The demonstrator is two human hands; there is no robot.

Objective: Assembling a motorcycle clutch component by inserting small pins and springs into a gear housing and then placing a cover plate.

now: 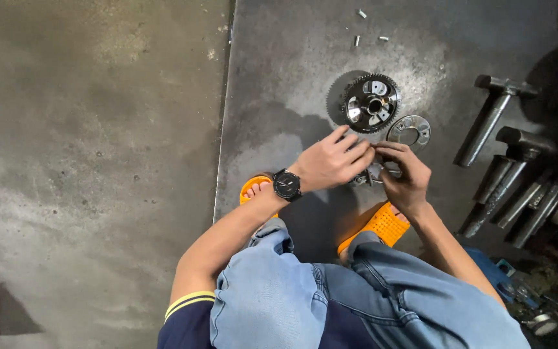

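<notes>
A small metal part [371, 173] sits between the two hands, low over the floor [98, 129] and just in front of the person's feet; its shape is hard to make out because the fingers cover most of it. The left hand [330, 161], with one black watch [287, 185] on its wrist, comes in from the left and pinches the part with its fingertips; the right hand [405, 174] closes on it from the other side, so both hands are together and clamped on the same piece. Just beyond them lies one toothed gear [371, 102] with shiny inserts around its hub, and just beside it, to the right, one flat metal ring plate [409, 131], partly behind the right fingers. Three small pins [357, 40] lie scattered farther up the floor, well apart from the gear. To the right is a row of about seven heavy steel tools [489, 119], dark and overlapping, so the exact count is uncertain. Two orange sandals [382, 225] show under the arms, the left one mostly hidden by the wrist. Blue jeans [272, 304] fill the bottom edge. At lower right, a clutter of small parts [531, 297] is cut off and too dim to identify.
</notes>
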